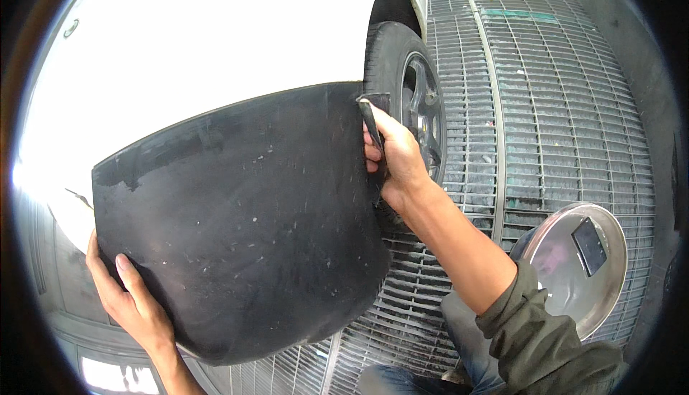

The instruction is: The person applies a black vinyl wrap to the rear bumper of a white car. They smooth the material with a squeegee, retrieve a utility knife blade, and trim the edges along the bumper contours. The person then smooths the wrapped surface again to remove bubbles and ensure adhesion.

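A large, curved, dark grey car body panel (244,223) with dull, scuffed patches and pale specks fills the middle. At its lower left edge, my left hand (136,302) grips it, thumb on the face and fingers around the side. My right hand (391,147) is closed at the panel's upper right edge, pinching a folded black sheet of sandpaper (371,119) between thumb and fingers. The sheet lies against the edge there. Part of my right fingers is hidden behind the panel's edge and the sheet.
Behind the panel stands a white car (215,43) with its wheel (409,79) close to my right hand. Metal floor grating (552,108) runs along the right. Near my right elbow is a round metal basin (613,280) with a dark rectangular piece (590,246) inside.
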{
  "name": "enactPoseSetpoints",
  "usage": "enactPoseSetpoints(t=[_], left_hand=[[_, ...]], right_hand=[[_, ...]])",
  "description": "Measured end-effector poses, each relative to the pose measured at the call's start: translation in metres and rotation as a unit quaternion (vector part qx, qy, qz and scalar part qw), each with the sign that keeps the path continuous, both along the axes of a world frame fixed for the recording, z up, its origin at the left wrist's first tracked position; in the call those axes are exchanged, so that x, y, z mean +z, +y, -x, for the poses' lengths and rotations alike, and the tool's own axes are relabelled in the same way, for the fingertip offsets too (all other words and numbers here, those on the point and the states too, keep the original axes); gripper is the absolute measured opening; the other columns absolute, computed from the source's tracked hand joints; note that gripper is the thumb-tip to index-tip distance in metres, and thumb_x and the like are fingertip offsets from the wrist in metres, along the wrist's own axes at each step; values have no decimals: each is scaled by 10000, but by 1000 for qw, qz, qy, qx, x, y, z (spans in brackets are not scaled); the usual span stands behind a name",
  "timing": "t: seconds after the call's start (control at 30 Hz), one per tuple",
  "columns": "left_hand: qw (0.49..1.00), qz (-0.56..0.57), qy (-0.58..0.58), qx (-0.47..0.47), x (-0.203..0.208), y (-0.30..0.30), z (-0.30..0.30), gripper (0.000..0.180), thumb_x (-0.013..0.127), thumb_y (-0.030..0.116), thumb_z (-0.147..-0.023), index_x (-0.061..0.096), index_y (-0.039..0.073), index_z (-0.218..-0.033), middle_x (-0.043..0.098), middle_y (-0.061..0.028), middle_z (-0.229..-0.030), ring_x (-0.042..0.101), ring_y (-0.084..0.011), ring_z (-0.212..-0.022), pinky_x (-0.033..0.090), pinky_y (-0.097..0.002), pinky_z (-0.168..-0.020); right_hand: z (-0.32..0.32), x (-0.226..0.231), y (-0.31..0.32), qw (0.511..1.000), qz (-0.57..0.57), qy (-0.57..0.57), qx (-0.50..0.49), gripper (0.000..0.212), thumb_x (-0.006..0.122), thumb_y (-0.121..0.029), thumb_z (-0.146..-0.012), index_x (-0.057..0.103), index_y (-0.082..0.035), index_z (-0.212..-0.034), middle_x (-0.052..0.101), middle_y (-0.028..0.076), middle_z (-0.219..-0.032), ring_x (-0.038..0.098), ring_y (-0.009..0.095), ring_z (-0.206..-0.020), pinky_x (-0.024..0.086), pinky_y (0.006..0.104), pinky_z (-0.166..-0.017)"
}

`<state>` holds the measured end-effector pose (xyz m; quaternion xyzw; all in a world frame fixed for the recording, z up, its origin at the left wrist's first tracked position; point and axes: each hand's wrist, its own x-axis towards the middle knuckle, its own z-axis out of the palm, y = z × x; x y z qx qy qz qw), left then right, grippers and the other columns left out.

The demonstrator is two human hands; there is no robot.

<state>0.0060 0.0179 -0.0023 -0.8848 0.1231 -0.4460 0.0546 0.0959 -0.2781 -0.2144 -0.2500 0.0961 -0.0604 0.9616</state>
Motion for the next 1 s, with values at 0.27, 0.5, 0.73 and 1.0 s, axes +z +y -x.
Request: enactPoseSetpoints(t=[0.27, 0.5, 0.73, 1.0], left_hand=[[1000, -1, 4, -7, 1, -7, 2, 486, 460, 268, -1058, 527, -32, -1434, 612, -225, -1378, 579, -362, -1294, 402, -440, -1119], [1000, -17, -4, -2, -1, -3, -1, 494, 455, 251, -1047, 517, -56, -1428, 605, -246, -1380, 575, -391, -1293, 402, -456, -1112], [998, 11, 24, -51, 1, -16, 2, 468, 478, 209, -1024, 524, -69, -1397, 598, -253, -1358, 573, -416, -1257, 407, -445, -1097], [998, 20, 25, -50, 3, -20, 6, 461, 482, 218, -1026, 533, -78, -1377, 598, -258, -1349, 569, -417, -1256, 405, -445, -1101]], right_hand=[[6, 8, -5, 998, 45, 41, -12, 344, 642, -393, -1023, 539, -169, -783, 433, -71, -619, 368, 56, -534, 302, 236, -513], [15, 10, -2, 995, 83, 42, -41, 344, 696, -405, -1000, 577, -131, -830, 497, -50, -683, 441, 62, -556, 329, 247, -482], [1, -1, -6, 992, 102, 5, -76, 396, 734, -424, -976, 681, -50, -858, 599, -42, -736, 492, 48, -645, 384, 261, -566], [16, -22, -36, 810, 399, -6, -429, 132, 720, -96, -947, 731, 3, -1035, 692, 130, -961, 671, 254, -814, 495, 372, -669]])
